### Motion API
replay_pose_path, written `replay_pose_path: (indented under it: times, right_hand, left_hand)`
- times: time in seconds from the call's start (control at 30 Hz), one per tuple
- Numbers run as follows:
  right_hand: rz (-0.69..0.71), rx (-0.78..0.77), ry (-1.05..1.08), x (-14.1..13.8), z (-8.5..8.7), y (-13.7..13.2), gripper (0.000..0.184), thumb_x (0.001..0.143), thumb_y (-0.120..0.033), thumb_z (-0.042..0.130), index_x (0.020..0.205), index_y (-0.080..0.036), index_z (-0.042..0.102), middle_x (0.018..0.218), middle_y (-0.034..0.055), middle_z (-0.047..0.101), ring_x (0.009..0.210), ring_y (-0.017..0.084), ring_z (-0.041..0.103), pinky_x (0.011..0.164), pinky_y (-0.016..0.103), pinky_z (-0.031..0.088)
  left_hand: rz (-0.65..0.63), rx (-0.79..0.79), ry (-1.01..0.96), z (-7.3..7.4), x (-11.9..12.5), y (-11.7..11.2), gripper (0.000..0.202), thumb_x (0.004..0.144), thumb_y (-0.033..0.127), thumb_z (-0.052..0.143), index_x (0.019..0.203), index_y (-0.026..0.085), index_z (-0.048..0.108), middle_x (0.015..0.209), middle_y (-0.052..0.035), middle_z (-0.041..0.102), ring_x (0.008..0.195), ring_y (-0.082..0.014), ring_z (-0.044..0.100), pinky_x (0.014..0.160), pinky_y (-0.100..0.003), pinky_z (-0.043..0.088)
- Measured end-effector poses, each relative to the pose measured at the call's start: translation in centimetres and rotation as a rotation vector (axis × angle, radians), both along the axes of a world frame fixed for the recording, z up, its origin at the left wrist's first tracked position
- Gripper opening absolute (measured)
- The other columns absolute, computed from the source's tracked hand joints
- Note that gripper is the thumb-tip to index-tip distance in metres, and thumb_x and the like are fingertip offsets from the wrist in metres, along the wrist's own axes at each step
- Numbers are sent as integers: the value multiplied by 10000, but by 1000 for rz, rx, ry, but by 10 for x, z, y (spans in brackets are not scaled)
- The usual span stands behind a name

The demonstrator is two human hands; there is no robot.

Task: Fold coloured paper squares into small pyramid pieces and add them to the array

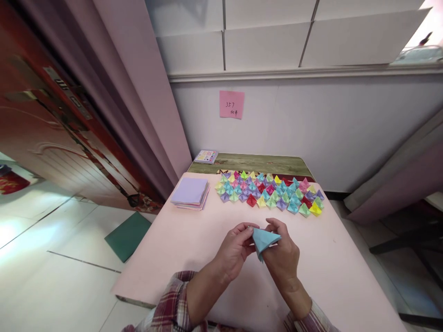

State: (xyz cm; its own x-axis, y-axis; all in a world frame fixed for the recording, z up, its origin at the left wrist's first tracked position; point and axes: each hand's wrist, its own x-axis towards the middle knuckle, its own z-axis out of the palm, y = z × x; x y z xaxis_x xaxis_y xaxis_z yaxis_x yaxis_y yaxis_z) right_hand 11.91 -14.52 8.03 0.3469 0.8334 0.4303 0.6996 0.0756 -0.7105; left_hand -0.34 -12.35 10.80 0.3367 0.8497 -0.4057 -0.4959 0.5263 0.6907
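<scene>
A light blue sheet of origami paper, folded into a triangular shape, is held up above the table between my two hands. My left hand pinches its left corner between thumb and fingers. On the other side, my right hand grips the right part from beneath, its fingers partly hidden by the paper. Beyond my hands lie rows of small folded paper pieces in many colours. To the left sits a stack of square paper sheets with a lilac one on top.
The table has a pale pink cover. At its back left corner lies a small printed packet. A pink note is stuck on the wall. A green square lies on the floor, left of the table.
</scene>
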Motion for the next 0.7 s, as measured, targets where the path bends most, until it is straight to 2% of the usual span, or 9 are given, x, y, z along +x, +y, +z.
replay_pose_path:
  times: [0.13,0.23,0.4,0.57,0.7]
  right_hand:
    - [-43,175,-176,-1,-6,2,283,837,-263,627,1114,-207,629,827,25,732,637,166,662,546,246,382]
    - [1,319,-342,2,-8,3,220,856,-194,615,1075,-208,638,817,7,736,659,146,673,608,237,407]
    - [151,347,-463,5,-6,1,223,870,-121,569,1071,-205,616,895,29,739,756,160,684,690,251,440]
    - [222,292,-270,5,-1,0,293,852,-75,484,1094,-205,586,920,43,717,770,156,682,672,246,487]
    - [215,70,44,7,4,-3,253,834,-218,565,1086,-215,586,972,53,684,676,150,654,577,252,504]
  left_hand:
    - [17,-62,-33,0,2,0,234,707,286,753,875,147,666,878,-72,674,783,-174,611,689,-276,450]
    - [41,-92,-75,-1,5,1,220,694,281,760,845,140,685,854,-51,672,737,-150,592,662,-257,439]
    - [82,-117,-60,-3,5,4,182,646,239,796,741,116,699,685,-10,636,626,-105,540,595,-222,403]
    - [26,-106,7,-1,-3,6,231,644,209,760,837,85,731,803,-86,711,693,-153,608,637,-245,441]
    - [27,-95,75,0,-15,12,295,659,249,762,907,94,721,918,-134,732,771,-196,654,695,-277,479]
